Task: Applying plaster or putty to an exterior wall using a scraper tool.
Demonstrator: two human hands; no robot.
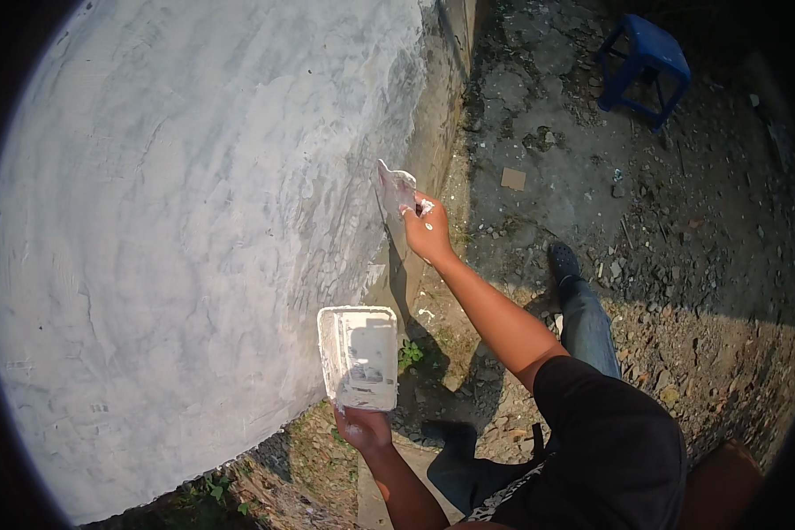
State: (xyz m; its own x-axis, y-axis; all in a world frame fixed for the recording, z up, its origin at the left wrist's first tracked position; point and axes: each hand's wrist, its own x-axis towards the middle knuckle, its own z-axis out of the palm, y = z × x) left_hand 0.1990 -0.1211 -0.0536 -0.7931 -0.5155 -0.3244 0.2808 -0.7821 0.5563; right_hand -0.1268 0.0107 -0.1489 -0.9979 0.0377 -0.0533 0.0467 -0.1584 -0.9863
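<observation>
My right hand (427,228), flecked with white paste, grips a wide, flat scraper (396,185) whose blade is against or very close to the white-coated wall (177,221) near its right-hand edge; whether it touches I cannot tell. Grey, patchy coating shows around the blade. Lower down, my left hand (362,428) holds a white rectangular plastic tray (359,358) by its near end, smeared with white material, beside the wall. The fingers under the tray are partly hidden.
A blue plastic stool (643,57) stands at the upper right on rough grey ground (556,132) with rubble and a small cardboard square (513,179). My feet stand beside the wall's base, where small green plants (411,353) grow. A concrete slab (375,486) lies below the tray.
</observation>
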